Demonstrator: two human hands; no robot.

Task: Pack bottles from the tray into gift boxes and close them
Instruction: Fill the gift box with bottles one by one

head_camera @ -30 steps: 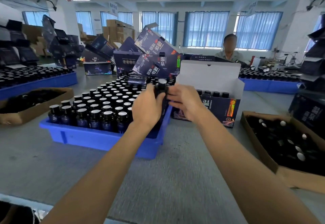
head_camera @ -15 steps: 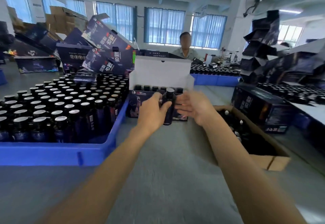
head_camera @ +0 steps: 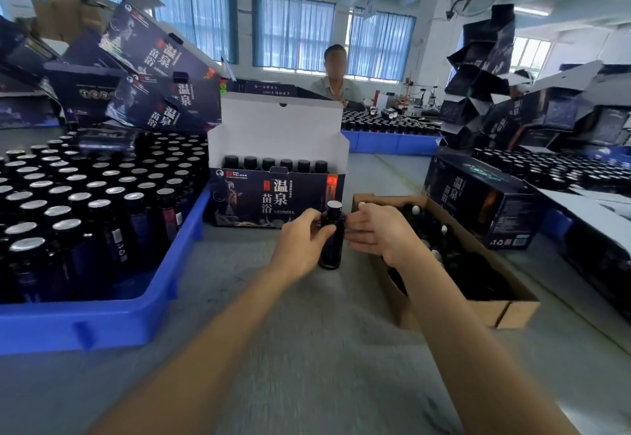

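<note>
Grey surface (head_camera: 307, 359). Blue tray (head_camera: 143, 315) at left, packed with upright dark bottles. Open gift box (head_camera: 276, 195) at centre rear, lid flap raised, one row of capped bottles inside. Brown carton (head_camera: 505, 308) at right, dark bottles lying in it. Left hand (head_camera: 300, 243): fingers (head_camera: 316, 221) curled round one bottle (head_camera: 332, 240), held upright just in front of the gift box, base near the surface. Right hand (head_camera: 382, 233): fingers (head_camera: 355, 226) nearly straight, tips against the bottle's right side.
</note>
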